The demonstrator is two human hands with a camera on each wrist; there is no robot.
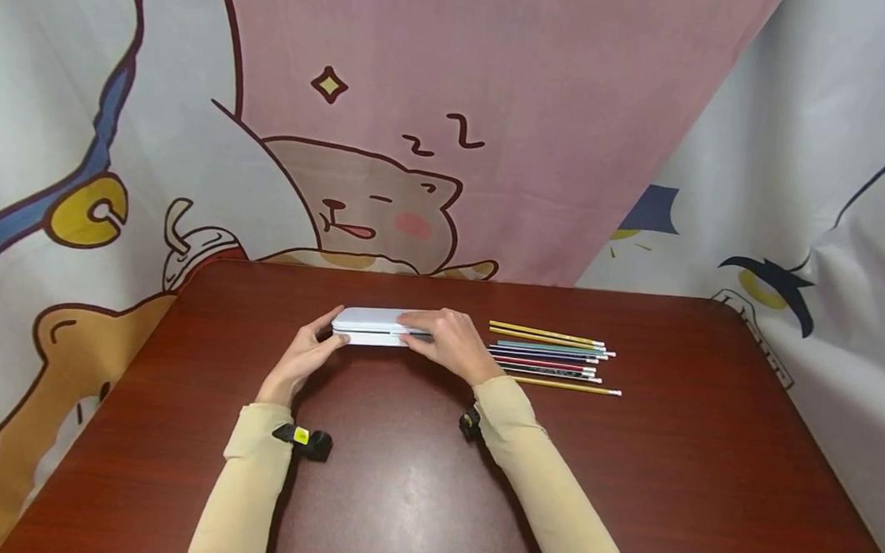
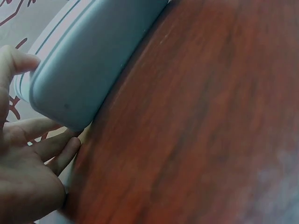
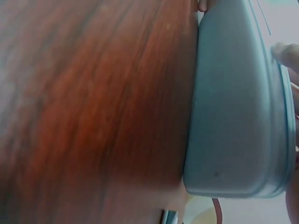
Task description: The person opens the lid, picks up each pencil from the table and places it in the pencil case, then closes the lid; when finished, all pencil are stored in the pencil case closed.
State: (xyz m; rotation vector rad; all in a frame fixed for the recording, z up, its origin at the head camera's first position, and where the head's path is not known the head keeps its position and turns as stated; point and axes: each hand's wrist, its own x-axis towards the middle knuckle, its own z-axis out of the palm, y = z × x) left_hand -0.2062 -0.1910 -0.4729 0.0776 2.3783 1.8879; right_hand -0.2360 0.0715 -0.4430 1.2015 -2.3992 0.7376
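A pale, oblong hard pencil case (image 1: 372,337) lies on the table, its long side facing me. Along its front runs the dark line of the seam under the lid (image 1: 369,315). My left hand (image 1: 305,354) holds the left end, thumb at the front near the seam and fingers behind. In the left wrist view the thumb (image 2: 25,63) presses the case's edge, with other fingers around its end. My right hand (image 1: 450,342) grips the right part, fingers over the lid and thumb at the seam. In the right wrist view, a fingertip (image 3: 282,52) touches the rim.
Several pencils (image 1: 551,349), yellow, green, dark and red, lie side by side to the right of the case, eraser ends pointing right; my right hand covers some of their left ends. The brown table (image 1: 394,491) backs onto a cartoon-printed cloth (image 1: 532,147).
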